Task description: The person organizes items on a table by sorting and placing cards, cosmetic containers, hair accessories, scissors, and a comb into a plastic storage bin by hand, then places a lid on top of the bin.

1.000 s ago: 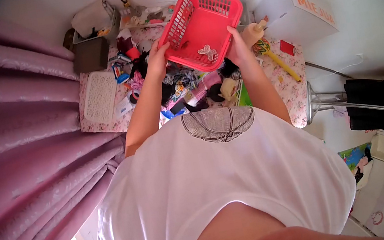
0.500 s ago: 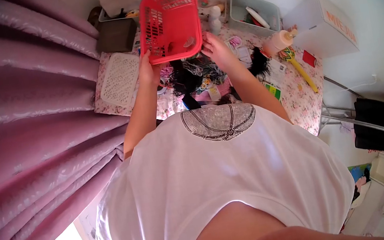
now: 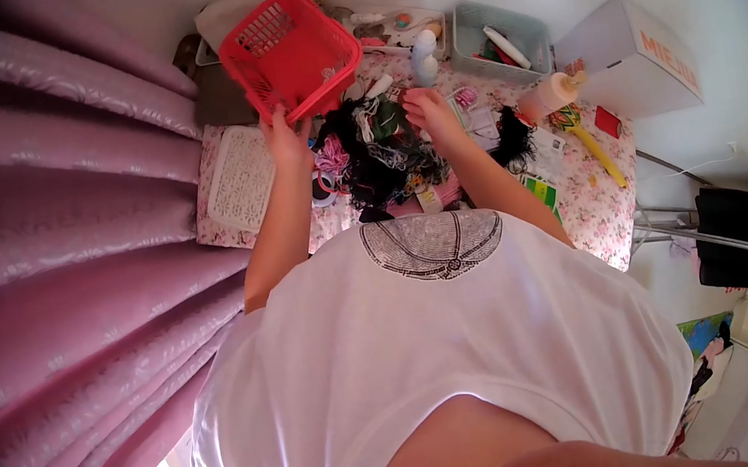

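My left hand (image 3: 287,136) grips the near lower rim of a red plastic basket (image 3: 303,77), which is tilted above the back left of the table. Little or nothing shows inside the basket. My right hand (image 3: 431,113) is away from the basket, its fingers loosely bent and apart, beside a tangled heap of yarn (image 3: 384,148) in black, grey, green and pink. A pink skein with a paper label (image 3: 435,195) lies at the near side of the heap. A white perforated lid or tray (image 3: 240,179) lies left of my left hand.
A white bottle (image 3: 425,57) stands behind my right hand. Farther right are a clear plastic bin (image 3: 500,39), a peach-coloured bottle (image 3: 552,92), a white box (image 3: 630,57) and a yellow-handled item (image 3: 591,148). A purple curtain (image 3: 90,251) hangs along the left.
The red basket has moved left and turned, now in my left hand only. My right hand has let go of its right side. More of the yarn heap shows.
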Demonstrator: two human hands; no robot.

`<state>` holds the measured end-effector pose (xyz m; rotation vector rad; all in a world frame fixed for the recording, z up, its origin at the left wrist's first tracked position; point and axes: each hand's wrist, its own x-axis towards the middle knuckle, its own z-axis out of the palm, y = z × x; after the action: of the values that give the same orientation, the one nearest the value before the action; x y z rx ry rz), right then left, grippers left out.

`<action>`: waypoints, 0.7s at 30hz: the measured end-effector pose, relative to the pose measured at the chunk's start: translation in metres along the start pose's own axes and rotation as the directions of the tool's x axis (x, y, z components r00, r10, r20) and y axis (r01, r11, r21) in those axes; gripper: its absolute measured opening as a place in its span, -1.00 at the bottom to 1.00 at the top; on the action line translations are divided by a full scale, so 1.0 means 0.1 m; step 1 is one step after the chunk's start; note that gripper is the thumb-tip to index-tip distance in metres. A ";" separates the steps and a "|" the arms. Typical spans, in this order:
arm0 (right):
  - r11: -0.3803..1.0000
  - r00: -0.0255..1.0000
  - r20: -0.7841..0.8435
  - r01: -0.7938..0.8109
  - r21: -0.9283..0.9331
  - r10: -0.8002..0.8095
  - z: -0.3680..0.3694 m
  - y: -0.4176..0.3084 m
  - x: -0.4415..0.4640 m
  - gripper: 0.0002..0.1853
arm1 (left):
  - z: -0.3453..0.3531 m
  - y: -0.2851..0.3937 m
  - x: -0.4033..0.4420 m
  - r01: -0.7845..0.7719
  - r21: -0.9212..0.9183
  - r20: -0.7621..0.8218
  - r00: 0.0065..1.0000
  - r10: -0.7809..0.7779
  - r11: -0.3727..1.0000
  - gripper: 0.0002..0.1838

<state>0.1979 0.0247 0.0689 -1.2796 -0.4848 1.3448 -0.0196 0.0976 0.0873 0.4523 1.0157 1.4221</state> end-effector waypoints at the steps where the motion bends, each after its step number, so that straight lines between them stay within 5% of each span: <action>1: 1.000 1.000 -0.017 -0.007 -0.006 0.007 -0.05 0.01 0.02 -0.68 | 0.05 -0.05 0.05 0.024 0.022 -0.010 1.000 -0.024 0.999 -0.53; 10: 0.996 0.952 -0.306 0.052 0.075 -0.027 -0.75 0.05 0.24 -0.81 | 0.41 -0.32 0.35 0.081 0.276 0.094 0.989 -0.111 0.958 -0.48; 14: 0.971 0.923 -0.378 0.024 0.240 0.071 -1.23 0.06 0.50 -0.75 | 0.44 -0.53 0.33 -0.135 0.400 0.032 0.991 0.133 0.907 -0.51; 17: 0.940 0.914 -0.375 -0.015 0.342 0.151 -1.56 0.18 0.84 -0.53 | 0.38 -0.73 0.21 -0.591 0.755 0.316 0.707 0.633 0.283 -0.51; 21: 0.869 0.853 -0.402 -0.110 0.483 0.332 -1.66 0.10 1.17 -0.41 | 0.61 -0.79 -0.24 -0.740 0.656 0.575 0.616 0.538 0.147 -0.73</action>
<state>0.3667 0.0608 -0.0382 -1.2404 0.3216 1.1814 0.0795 0.0808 0.0651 2.0274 1.4097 1.4064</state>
